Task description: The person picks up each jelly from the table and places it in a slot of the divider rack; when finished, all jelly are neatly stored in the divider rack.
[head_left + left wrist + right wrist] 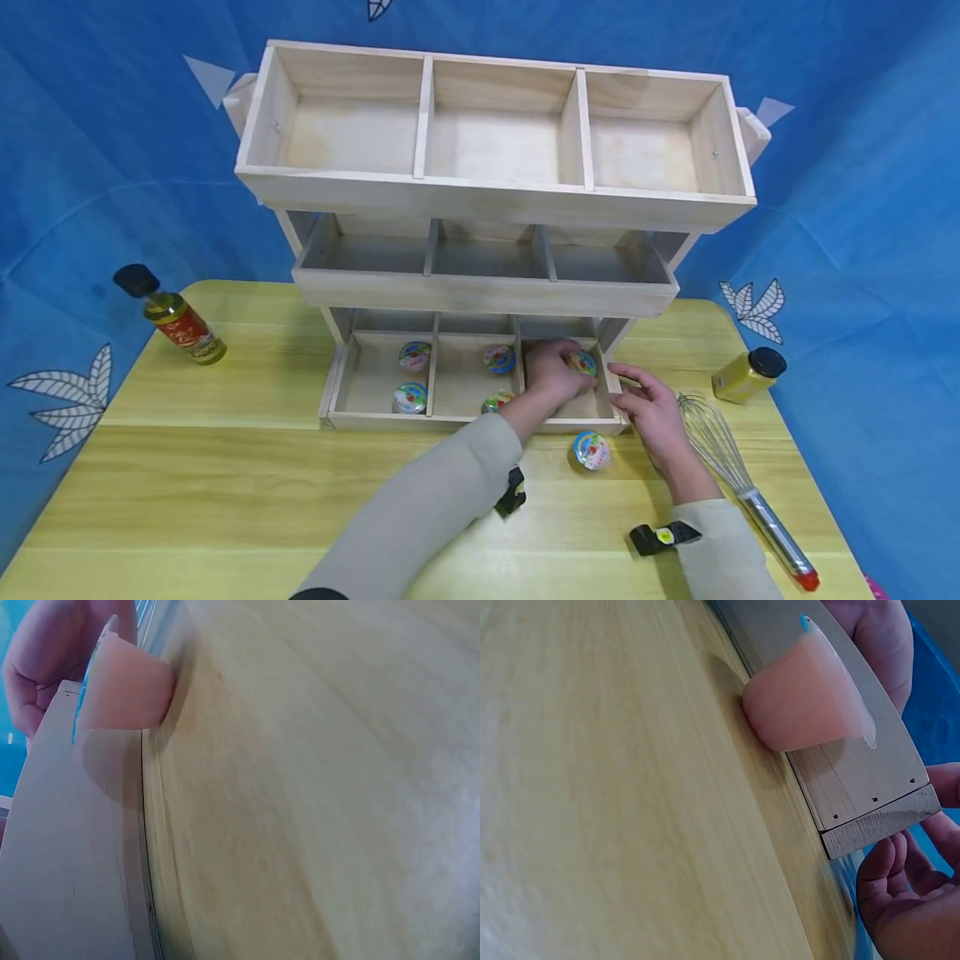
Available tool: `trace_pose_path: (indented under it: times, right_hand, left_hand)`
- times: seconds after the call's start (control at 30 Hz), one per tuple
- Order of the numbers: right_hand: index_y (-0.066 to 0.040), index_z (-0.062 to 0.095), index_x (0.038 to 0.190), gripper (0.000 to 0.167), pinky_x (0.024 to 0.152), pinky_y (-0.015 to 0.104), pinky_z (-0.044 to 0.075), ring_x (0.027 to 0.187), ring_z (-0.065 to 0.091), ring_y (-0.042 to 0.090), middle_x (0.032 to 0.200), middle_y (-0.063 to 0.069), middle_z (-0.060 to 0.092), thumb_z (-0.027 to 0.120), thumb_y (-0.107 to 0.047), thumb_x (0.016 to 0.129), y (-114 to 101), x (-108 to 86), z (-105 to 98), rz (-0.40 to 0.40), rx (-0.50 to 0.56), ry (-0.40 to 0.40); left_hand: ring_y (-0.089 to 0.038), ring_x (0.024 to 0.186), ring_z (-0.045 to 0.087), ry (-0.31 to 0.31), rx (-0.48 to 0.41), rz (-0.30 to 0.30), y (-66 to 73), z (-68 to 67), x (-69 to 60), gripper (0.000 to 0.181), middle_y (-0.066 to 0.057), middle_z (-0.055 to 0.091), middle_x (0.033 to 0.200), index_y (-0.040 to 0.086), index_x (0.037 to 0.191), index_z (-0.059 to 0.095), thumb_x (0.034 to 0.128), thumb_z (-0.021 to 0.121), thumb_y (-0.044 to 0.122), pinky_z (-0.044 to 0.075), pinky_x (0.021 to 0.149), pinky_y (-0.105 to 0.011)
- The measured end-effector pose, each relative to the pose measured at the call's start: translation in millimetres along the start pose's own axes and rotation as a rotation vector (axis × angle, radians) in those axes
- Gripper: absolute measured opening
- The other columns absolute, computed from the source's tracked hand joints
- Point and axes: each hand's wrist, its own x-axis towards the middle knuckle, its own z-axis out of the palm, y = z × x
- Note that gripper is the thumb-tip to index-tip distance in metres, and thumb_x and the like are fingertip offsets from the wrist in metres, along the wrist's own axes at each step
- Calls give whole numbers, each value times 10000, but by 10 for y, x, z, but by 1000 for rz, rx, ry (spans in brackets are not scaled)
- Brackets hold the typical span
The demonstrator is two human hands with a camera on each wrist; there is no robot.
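Observation:
My left hand [555, 371] reaches into the bottom tier's right compartment and holds a small jelly cup [582, 362] between its fingers and thumb. Outside that compartment, my right hand [656, 417] touches the right end of the wooden shelf [480, 292] with thumb and forefinger apart; its other fingers are bent in the right wrist view. Another jelly cup [592, 450], pink-bodied with a printed lid, stands on the table before the shelf. Two cups [414, 356] sit in the bottom left compartment and two [498, 358] in the middle one, one partly behind my left arm.
A whisk [738, 483] lies right of my right arm, with a yellow black-capped jar [748, 375] beyond it. At the far left is an oil bottle [180, 321]. The two upper tiers overhang the bottom one. Blue cloth [862, 208] hangs behind.

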Motion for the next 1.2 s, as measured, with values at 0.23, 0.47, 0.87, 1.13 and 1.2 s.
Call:
trace_pose_path:
  times: [0.23, 0.47, 0.87, 1.13, 1.2]
  right_hand:
    - [64, 550, 1349, 460, 557, 204, 422, 724, 540, 85, 926, 71, 638, 627, 89, 895, -4, 7, -1, -5, 8, 2]
    - [48, 562, 1341, 454, 563, 201, 438, 748, 567, 90, 999, 182, 635, 631, 59, 893, 37, 33, -19, -11, -17, -3]
    - [43, 563, 1341, 450, 550, 198, 416, 708, 528, 81, 970, 99, 624, 625, 58, 895, 40, 23, -15, -15, -21, 1]
    - [36, 565, 1345, 459, 571, 196, 432, 751, 536, 83, 1058, 108, 610, 629, 51, 892, 20, 12, -7, -13, -37, 9]
    - [33, 565, 1347, 456, 585, 201, 452, 780, 559, 89, 1074, 133, 613, 627, 47, 896, 21, 12, -11, -14, -41, 8]
  left_hand:
    - [-104, 855, 597, 1, -22, -9, -13, 15, 6, 488, 13, 696, 960, 118, 1107, 751, 658, 940, 82, 499, 732, -205]
    - [-99, 831, 589, 18, -17, -9, -25, 24, 16, 485, 9, 680, 926, 131, 1104, 756, 657, 931, 62, 500, 729, -210]
    - [-153, 878, 610, 22, 11, 14, 44, -24, -60, 582, -35, 676, 981, 94, 1134, 720, 603, 957, 73, 514, 768, -232]
    - [-249, 1087, 602, -28, 40, 28, 141, -142, -213, 758, -69, 657, 1217, 136, 1309, 653, 603, 916, 50, 506, 893, -292]
    - [-245, 1070, 603, -37, 23, 43, 142, -185, -261, 761, -69, 662, 1196, 135, 1305, 657, 596, 912, 33, 515, 857, -291]
